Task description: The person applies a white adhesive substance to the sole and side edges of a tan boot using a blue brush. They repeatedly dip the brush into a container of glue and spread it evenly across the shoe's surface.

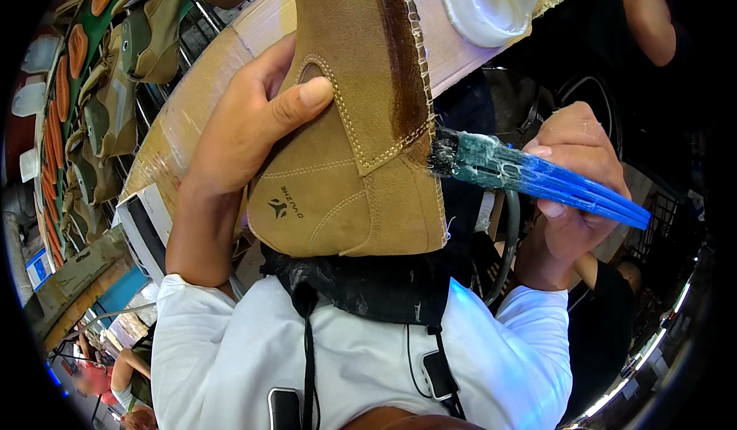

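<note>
A tan suede boot upper (345, 200) with pale stitching stands in front of my body. My left hand (253, 115) grips its left side, thumb pressed flat on the suede and the other fingers hidden behind. A dark brown, wet-looking band (407, 69) runs down along the whip-stitched right edge. In my right hand (587, 165) is a brush (530, 173) with a blue handle, pinched between thumb and fingers. White residue coats the handle near the head, and the dark bristles touch the upper's edge just below the brown band.
A whitish plastic container (503, 0) of pale liquid stands on the cardboard-covered table (269, 27) at the back. A rack of tan shoes (115, 115) and orange insoles (57, 146) lines the left. Other people (614, 307) are at the right and lower left.
</note>
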Motion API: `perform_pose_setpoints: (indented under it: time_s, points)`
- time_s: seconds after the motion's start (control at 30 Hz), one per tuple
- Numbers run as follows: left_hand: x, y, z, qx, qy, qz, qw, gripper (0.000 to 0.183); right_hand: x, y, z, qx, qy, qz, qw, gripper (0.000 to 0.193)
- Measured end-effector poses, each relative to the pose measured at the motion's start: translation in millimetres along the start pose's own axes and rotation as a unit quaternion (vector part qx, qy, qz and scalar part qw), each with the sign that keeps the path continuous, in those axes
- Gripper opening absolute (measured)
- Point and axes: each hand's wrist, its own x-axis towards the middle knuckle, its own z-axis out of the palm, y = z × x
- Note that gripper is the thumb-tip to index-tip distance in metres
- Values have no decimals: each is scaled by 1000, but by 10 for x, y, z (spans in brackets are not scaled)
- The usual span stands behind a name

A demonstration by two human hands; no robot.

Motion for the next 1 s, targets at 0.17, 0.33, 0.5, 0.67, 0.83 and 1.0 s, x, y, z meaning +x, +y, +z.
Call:
perform_pose_setpoints:
  time_s: [0.17,0.33,0.5,0.67,0.83,1.0]
  points:
    - [4,14,18,7,-7,0,1000,66,132,20,50,-33,-18,-58,998,35]
    - [2,9,-8,20,2,-1,1000,62,172,-5,114,-98,-16,-70,993,31]
    - [1,-53,-106,-10,29,-15,999,60,101,351,85,-49,145,-34,988,23]
    - [-27,-84,-176,-80,41,-58,994,57,195,897,-150,-159,146,46,975,18]
    - [-42,-104,-191,-87,43,-72,993,55,157,1003,-227,-361,-2,14,932,16]
    - [-72,-131,-261,-91,67,-89,990,51,-26,653,-52,-16,161,270,949,17]
